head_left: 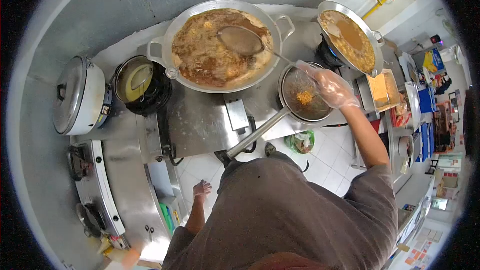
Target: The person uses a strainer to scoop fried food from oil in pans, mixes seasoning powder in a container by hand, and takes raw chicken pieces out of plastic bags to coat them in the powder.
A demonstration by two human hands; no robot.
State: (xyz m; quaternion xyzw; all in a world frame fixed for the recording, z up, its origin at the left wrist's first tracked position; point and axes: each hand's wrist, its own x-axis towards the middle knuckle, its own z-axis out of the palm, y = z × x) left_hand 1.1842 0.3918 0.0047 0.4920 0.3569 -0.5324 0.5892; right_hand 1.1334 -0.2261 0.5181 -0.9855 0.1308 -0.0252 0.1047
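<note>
My right hand (334, 89), in a clear plastic glove, is closed around the thin handle of a wire skimmer (241, 40). The skimmer's round mesh head is over the bubbling brown liquid in a large two-handled wok (227, 89). Below that hand sits a long-handled pan (260, 131) with a sieve in its mouth, and orange crumbs (304, 98) lie in the mesh. Down at my side hangs my left hand (202, 189), also gloved, away from the stove. Its fingers are apart, with nothing in them.
A second wok (352, 40) stands over a blue flame at the right. To the left are a small pot with a ladle (134, 80) and a lidded white pot (77, 97). A gas stove (100, 187) sits at lower left. A green bag (300, 142) is on the floor.
</note>
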